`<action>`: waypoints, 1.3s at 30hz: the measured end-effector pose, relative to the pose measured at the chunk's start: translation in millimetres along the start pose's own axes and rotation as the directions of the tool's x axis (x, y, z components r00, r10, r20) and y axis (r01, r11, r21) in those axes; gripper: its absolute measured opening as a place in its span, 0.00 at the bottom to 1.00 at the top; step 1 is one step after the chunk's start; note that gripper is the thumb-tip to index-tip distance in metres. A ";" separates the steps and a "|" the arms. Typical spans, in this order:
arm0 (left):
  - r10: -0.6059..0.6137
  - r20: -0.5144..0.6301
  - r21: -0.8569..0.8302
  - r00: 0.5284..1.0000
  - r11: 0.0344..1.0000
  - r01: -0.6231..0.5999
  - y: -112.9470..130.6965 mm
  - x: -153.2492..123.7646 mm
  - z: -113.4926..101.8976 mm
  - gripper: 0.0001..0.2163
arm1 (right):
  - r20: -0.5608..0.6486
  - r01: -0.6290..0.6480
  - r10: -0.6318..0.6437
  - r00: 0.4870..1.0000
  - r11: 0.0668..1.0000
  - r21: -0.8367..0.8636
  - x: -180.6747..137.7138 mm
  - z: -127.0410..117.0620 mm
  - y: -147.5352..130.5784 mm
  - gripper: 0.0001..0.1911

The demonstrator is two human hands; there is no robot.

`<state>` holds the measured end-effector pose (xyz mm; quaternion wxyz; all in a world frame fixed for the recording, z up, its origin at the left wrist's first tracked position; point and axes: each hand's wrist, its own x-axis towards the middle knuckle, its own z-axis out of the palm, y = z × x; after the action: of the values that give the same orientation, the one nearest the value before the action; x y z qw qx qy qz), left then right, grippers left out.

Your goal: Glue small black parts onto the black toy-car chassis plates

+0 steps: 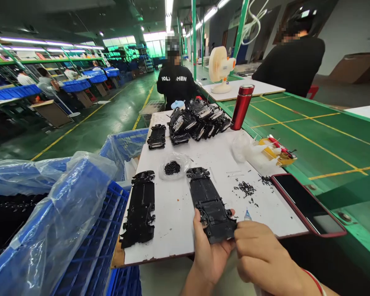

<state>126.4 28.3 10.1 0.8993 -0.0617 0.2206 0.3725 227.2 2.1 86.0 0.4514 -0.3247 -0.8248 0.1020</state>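
My left hand [208, 257] is wrapped round the near end of a black plastic car chassis [210, 201], thumb on its left side and fingertips showing at its right edge. The chassis tilts up off the white board, its far end pointing away from me. My right hand [262, 248] is closed beside the near right corner of the chassis; what its curled fingers hold is hidden. Just beyond its knuckles shows a small clear nozzle with a blue tint [247, 215]. To the left lies another black chassis [140, 205]. Small black parts [246, 188] are scattered right of the held chassis.
More chassis [197, 119] are piled at the back of the white board [169, 222], near a red flask [243, 107]. A bag of black parts [172, 167] lies mid-board. A phone [308, 203] rests at right; blue crates [89, 230] stand left. Co-workers sit beyond.
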 end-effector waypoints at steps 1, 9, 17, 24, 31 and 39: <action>0.003 -0.018 0.008 1.000 1.000 -0.002 0.7 -0.3 1.3 0.32 | 0.025 0.018 -0.018 1.000 1.000 0.010 -3.0 3.4 0.8 0.26; 0.015 -0.032 0.084 0.999 0.996 -0.012 0.3 0.9 2.0 0.33 | -0.089 0.090 -0.077 0.993 0.984 0.156 -21.5 30.7 0.5 0.22; -0.018 -0.080 0.164 0.997 0.986 0.031 0.6 -1.4 6.1 0.37 | -0.177 0.144 -0.108 0.978 0.969 0.200 -25.8 42.8 9.6 0.26; -0.124 -0.109 0.137 0.986 0.981 0.139 1.4 1.5 -0.7 0.41 | -0.176 0.155 -0.122 0.977 0.970 0.189 -23.2 46.6 20.2 0.22; -0.095 -0.108 0.160 0.990 0.981 0.112 3.5 0.2 6.0 0.39 | -0.210 0.075 -0.029 0.977 0.975 0.211 -23.1 50.6 19.7 0.20; -0.178 -0.052 0.052 0.983 0.982 0.181 4.7 0.2 4.0 0.40 | -0.232 0.090 -0.051 0.971 0.983 0.159 -23.5 54.2 24.5 0.20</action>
<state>124.6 32.9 13.9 0.9251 -0.0649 0.2457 0.2819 203.1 12.9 27.8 0.5719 -0.2652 -0.7673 0.1175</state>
